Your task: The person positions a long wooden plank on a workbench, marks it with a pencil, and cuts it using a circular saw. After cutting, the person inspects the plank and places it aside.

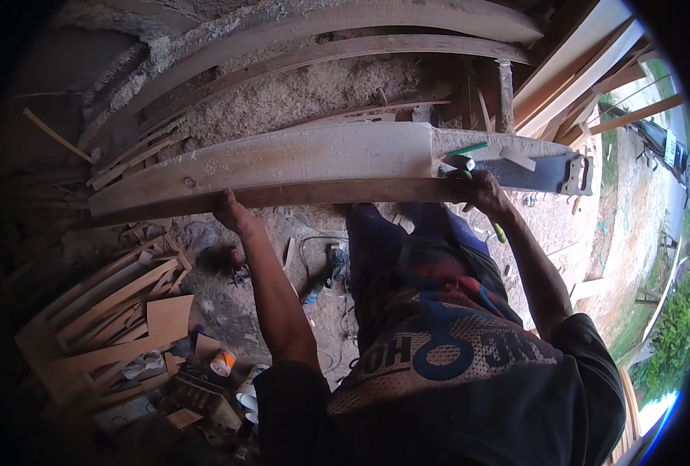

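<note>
A long, pale curved board (314, 155) lies crosswise in front of me, with a narrow brown wooden strip (321, 192) along its near edge; I cannot tell if they are joined. My left hand (238, 216) grips the strip left of the middle, its fingertips partly hidden. Near the strip's right end, my right hand (488, 194) is closed round a hammer (500, 232) with a green handle, its head above the pale surface. Beyond that hand lie a thin green stick (467, 149), a small wood offcut (518, 159) and a handsaw (547, 172).
More curved timbers (360, 48) and heaped shavings (283, 97) lie beyond the board. Scrap wood (116, 303) is piled at the left, near a tin (222, 363). A power tool (337, 260) with a cord lies on the floor. Planks (570, 70) lean at the far right.
</note>
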{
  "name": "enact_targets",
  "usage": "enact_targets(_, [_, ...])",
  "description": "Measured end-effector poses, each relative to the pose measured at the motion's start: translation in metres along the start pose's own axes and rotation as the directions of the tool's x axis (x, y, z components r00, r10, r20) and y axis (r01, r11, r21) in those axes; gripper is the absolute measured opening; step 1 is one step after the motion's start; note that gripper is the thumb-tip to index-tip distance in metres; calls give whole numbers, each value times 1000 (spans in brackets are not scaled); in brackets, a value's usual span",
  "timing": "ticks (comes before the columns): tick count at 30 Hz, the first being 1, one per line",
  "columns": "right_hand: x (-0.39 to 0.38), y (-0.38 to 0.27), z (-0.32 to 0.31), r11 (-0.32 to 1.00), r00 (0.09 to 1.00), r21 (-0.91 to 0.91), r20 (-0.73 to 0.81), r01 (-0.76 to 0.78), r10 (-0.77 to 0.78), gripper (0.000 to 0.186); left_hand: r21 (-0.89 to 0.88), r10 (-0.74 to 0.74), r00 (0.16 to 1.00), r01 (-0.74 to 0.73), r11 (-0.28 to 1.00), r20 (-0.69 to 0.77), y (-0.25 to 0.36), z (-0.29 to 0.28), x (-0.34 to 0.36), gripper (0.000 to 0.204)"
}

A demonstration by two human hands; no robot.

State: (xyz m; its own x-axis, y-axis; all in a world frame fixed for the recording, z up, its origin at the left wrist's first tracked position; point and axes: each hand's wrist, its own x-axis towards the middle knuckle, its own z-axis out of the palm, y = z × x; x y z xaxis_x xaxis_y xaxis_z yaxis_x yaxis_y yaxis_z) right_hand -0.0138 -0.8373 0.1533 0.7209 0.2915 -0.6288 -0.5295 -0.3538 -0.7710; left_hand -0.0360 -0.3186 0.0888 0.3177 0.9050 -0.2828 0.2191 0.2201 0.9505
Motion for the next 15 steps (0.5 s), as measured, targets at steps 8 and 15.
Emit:
enact_targets(8, [15, 9, 23, 1000, 999, -7, -37, 6, -6, 40, 56, 57, 997, -54, 997, -53, -12, 13, 11, 80])
enact_targets(15, [15, 2, 23, 998, 999, 46, -26, 34, -33, 40, 110, 82, 996, -77, 991, -44, -42, 12, 32, 95])
